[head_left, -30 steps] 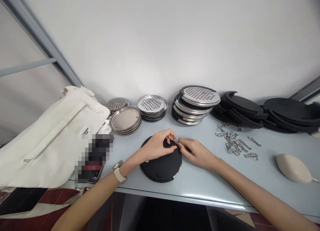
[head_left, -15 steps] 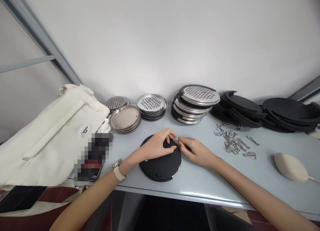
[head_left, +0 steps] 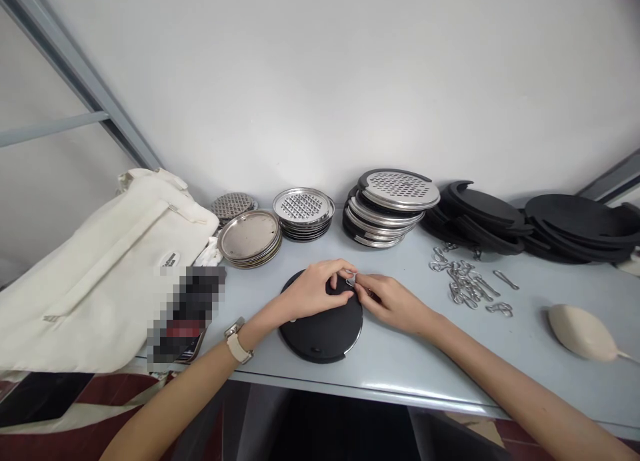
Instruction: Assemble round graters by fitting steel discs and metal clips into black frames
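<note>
A black round disc [head_left: 320,338] with a shiny metal rim showing at its right edge lies flat near the table's front. Over it rests my left hand [head_left: 320,291], fingers curled and thumb low against the disc, fingertips at a small wire clip [head_left: 351,282] by the far right edge. My right hand [head_left: 390,301] pinches the same clip from the right between thumb and fingers. Part of the clip is hidden by the fingertips, so how it sits in the disc cannot be told.
Loose wire clips [head_left: 465,284] lie to the right, beside a beige rounded object [head_left: 583,331] with a cord. Behind stand stacks of metal grater discs [head_left: 303,208], plain metal discs [head_left: 250,238], rimmed graters [head_left: 397,191] and black holders [head_left: 585,221]. A cream bag [head_left: 110,281] leans left.
My left fingers have shifted slightly at the clip, and more of the clip shows between the hands. The disc stays in place.
</note>
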### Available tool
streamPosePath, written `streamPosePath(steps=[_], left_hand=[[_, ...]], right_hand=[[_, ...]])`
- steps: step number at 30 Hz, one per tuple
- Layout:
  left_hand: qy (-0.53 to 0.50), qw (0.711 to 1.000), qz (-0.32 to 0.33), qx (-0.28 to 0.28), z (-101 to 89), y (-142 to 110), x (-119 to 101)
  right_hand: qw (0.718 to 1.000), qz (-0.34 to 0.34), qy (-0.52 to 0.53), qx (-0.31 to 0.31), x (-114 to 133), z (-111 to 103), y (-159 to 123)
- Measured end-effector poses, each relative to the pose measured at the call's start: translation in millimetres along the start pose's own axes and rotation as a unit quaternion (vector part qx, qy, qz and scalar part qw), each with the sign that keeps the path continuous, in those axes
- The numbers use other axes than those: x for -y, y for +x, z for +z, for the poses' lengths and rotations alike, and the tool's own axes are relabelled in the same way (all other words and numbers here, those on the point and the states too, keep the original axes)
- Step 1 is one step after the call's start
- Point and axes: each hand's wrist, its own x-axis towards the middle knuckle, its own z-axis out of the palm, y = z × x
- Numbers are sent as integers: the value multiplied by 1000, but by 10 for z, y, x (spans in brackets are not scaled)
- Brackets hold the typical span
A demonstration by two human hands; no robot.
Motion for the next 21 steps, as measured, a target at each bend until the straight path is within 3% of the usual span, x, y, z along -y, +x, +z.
streamPosePath(steps=[7, 21], left_hand=[[-38, 999, -35, 8, -20, 5, -20], [-37, 999, -30, 17, -23, -6, -9]], right_hand=[[1000, 1, -5, 3, -3, 2, 4], [1000, 6, 16, -6, 5, 10, 17]])
